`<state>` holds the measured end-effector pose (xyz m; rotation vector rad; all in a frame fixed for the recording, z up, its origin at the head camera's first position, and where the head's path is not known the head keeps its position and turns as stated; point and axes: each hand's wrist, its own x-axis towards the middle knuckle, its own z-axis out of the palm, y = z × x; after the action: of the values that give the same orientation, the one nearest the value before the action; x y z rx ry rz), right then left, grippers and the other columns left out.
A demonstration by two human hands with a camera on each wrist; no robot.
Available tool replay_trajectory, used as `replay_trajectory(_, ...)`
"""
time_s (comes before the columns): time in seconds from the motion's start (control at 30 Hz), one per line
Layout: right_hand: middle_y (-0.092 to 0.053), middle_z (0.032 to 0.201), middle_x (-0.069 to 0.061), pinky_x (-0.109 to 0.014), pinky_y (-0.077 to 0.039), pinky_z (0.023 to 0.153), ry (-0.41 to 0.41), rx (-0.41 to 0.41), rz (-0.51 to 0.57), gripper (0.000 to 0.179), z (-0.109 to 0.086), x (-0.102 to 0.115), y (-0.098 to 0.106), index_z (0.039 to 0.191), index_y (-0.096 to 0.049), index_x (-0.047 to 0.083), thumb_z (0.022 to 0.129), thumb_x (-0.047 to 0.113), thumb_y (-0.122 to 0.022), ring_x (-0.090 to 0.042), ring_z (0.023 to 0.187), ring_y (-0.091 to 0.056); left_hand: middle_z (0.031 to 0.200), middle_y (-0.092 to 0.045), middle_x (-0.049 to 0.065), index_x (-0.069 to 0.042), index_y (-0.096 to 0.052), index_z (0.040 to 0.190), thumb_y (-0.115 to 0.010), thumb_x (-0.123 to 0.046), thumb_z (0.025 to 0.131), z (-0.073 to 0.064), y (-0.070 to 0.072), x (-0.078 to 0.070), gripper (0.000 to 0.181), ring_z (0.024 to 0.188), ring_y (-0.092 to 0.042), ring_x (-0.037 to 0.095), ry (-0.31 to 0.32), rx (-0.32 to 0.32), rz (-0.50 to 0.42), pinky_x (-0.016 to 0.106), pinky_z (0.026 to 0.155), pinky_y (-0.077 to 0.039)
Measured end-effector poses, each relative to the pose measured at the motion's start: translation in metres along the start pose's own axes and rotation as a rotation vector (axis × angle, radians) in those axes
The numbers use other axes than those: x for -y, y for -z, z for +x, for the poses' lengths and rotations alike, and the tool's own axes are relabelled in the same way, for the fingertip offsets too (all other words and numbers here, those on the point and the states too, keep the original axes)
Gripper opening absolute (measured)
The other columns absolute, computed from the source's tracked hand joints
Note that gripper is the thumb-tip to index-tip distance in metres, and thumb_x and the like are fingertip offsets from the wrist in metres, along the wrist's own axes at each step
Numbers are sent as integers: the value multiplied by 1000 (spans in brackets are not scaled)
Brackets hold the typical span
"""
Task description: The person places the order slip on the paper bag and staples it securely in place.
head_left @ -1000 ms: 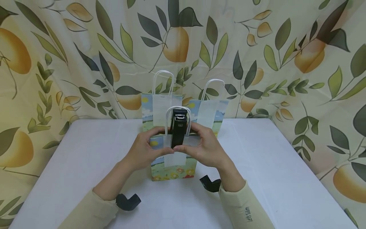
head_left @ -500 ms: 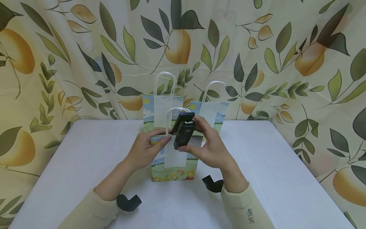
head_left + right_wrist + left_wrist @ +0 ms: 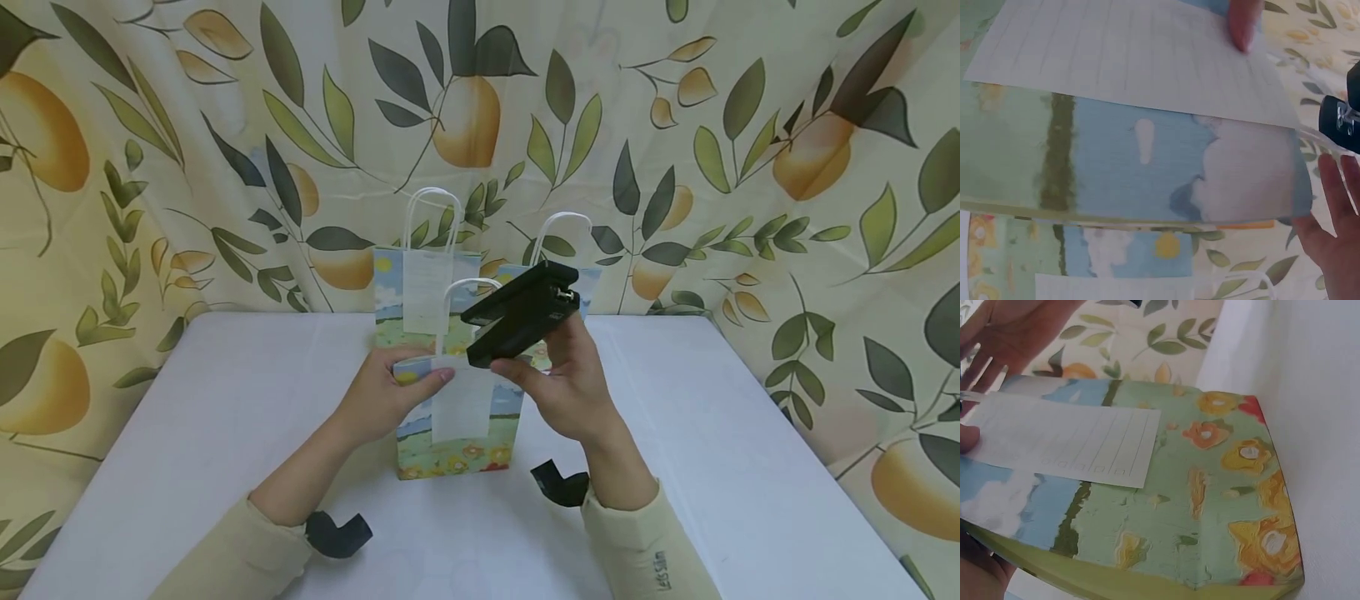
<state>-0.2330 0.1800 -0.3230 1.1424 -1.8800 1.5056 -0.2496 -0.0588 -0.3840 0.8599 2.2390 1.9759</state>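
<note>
A small gift bag (image 3: 498, 433) with a painted sky and flower meadow stands in front of me, a lined white sheet (image 3: 461, 408) flat on its front. My left hand (image 3: 378, 396) pinches the bag's top edge at the left, its thumb lying on the sheet. In my right hand (image 3: 570, 383) is a black stapler (image 3: 525, 321), gripped between thumb and fingers, tilted and with its jaws apart, above the bag's right top corner. The right wrist view shows the stapler (image 3: 1338, 122) only at its edge. One white handle (image 3: 442, 317) rises behind the bag's rim.
Two matching gift bags stand behind, one at left (image 3: 390, 325) and one at right (image 3: 588, 287), both with white handles. The right one is partly hidden by the stapler. All stand on a white table (image 3: 262, 375) before a fruit-patterned curtain (image 3: 300, 83).
The stapler has come off the bag's top edge at the middle and moved right and up in my right hand, turning sideways. My left hand has let go of the stapler and keeps holding the bag.
</note>
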Motion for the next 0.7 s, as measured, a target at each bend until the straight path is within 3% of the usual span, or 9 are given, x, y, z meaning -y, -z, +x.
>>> replay_trajectory(0.2, -61, 138, 1, -41, -38, 121, -15, -78, 90, 68, 2, 9, 9, 142, -48, 5, 90, 34, -79, -20, 131, -59, 121, -77, 6, -13, -75, 120, -67, -23, 102, 0, 1, -1, 22, 97, -78, 20, 43, 4, -7, 35, 80, -64)
replay_trajectory(0.37, -60, 130, 0, -33, -45, 114, -47, -111, 119, 62, 2, 10, 23, 143, -48, 8, 93, 28, -78, -19, 122, -61, 113, -77, -1, -17, -80, 104, -75, -25, 97, 0, 1, -1, 11, 98, -76, 16, 13, -43, 34, 34, 84, -62)
replay_trajectory(0.57, -59, 133, -7, -28, -55, 102, -205, -122, 126, 59, 2, 5, 36, 151, -40, 4, 97, -10, -58, -22, 120, -63, 111, -76, -3, -18, -82, 97, -82, -25, 90, 1, 0, 0, 10, 109, -68, 16, 2, -107, 75, 40, 95, -57)
replay_trajectory(0.7, -59, 133, -9, -26, -56, 100, -338, -156, 99, 58, 0, 2, 41, 154, -39, 5, 99, -9, -52, -22, 120, -64, 107, -75, -2, -16, -80, 89, -85, -25, 88, 1, -2, 0, 10, 107, -67, 17, 4, -130, 82, 42, 96, -54)
